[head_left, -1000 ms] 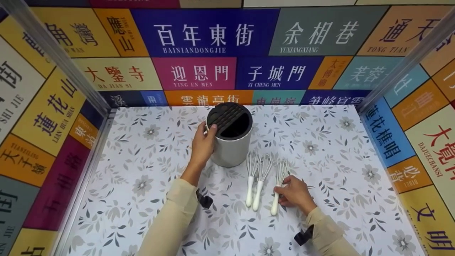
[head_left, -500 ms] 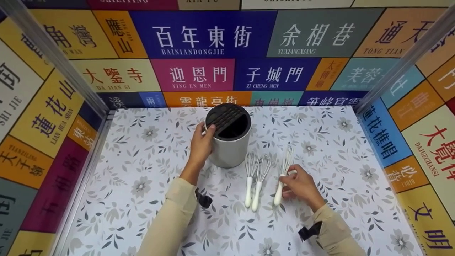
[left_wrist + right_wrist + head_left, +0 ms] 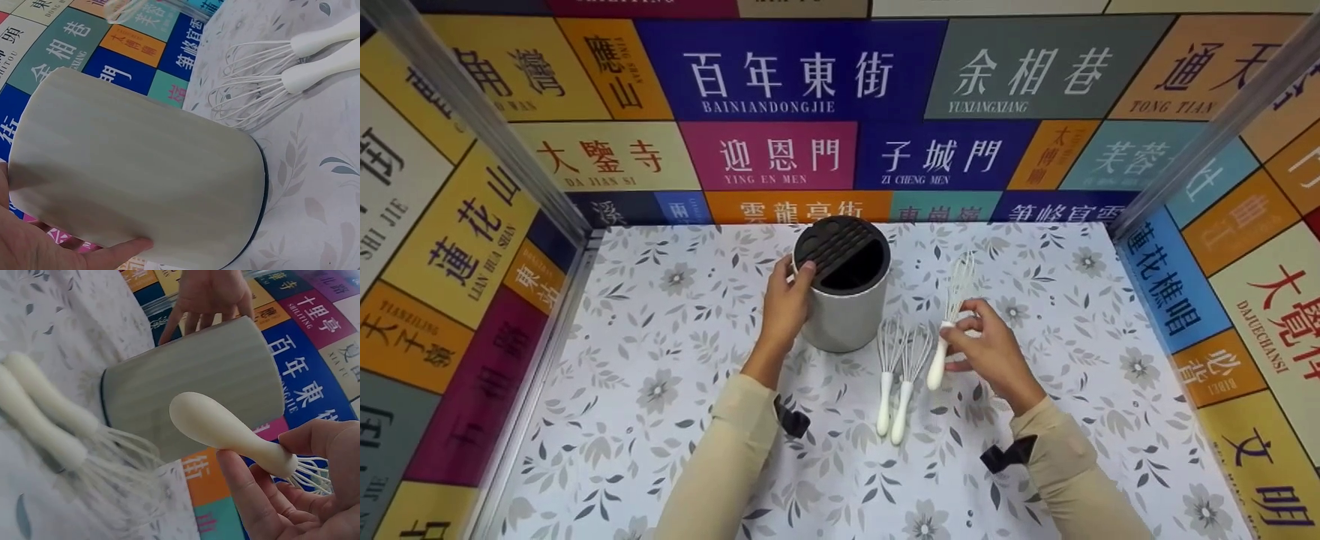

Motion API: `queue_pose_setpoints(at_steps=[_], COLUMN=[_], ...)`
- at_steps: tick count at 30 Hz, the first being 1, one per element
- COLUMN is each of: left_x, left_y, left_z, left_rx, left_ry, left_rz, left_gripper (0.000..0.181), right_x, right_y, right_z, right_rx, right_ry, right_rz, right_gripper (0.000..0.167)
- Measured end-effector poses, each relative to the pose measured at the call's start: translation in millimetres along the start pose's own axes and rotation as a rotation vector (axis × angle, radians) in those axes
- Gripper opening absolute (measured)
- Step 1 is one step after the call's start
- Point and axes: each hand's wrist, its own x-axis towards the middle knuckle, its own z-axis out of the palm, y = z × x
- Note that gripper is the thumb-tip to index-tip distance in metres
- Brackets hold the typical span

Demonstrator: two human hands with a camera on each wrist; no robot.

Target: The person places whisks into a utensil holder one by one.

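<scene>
A grey cylindrical utensil holder point(image 3: 844, 319) with a black slotted top stands upright toward the back of the table. My left hand point(image 3: 786, 304) holds its left side near the top, the thumb at the rim. In the left wrist view, one finger lies along the holder's wall point(image 3: 140, 169). My right hand point(image 3: 986, 349) pinches a white whisk point(image 3: 939, 364) where the handle meets the wires. That whisk is raised, wires pointing up and away, right of the holder. Two more whisks, a left one point(image 3: 886, 405) and a right one point(image 3: 901, 412), lie side by side on the table.
A white cloth with grey flowers and leaves point(image 3: 660, 390) covers the table. Panels with coloured lettering point(image 3: 787, 71) rise at the back and both sides. A clear corner post point(image 3: 1200, 127) stands at the back right.
My right hand has lifted its whisk off the table and carried it forward, away from the two lying whisks. The left hand and utensil holder have stayed in place.
</scene>
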Motion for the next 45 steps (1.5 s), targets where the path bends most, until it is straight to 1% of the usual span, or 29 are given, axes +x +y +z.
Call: queue_pose_setpoints(at_steps=[4,10,14,21,27,34,39,45], left_x=[0.9,1.3,1.5,1.3,1.9,1.5,1.1,1.2], left_y=[-0.9,-0.9,-0.4,-0.3,-0.9,0.0,0.7,0.7], left_z=[0.3,1.2,1.6,3.5,4.0,5.3,5.4,4.2], left_rx=[-0.009,0.011,0.017,0.006,0.010,0.018,0.020,0.037], left_ry=[0.003,0.014,0.026,0.047,0.062,0.066,0.069,0.075], left_rz=[-0.006,-0.007,-0.006,0.029,0.027,0.015,0.012,0.002], left_gripper=[0.060,0.061,0.061,0.054,0.054,0.054,0.055,0.056], right_x=[6.2,14.3,19.7,29.5,36.6,49.3,56.7,63.0], right_y=[-19,-48,-65,-91,-109,-119,-119,-116], right_z=[4,12,21,41,56,70,85,97], right_rx=[0.025,0.059,0.082,0.145,0.139,0.092,0.060,-0.059], right_ry=[0.007,0.008,0.022,0.038,0.040,0.058,0.055,0.066], right_rz=[-0.074,-0.155,-0.202,-0.282,-0.358,-0.397,-0.419,-0.490], right_gripper=[0.049,0.049,0.052,0.052,0.051,0.058,0.055,0.049])
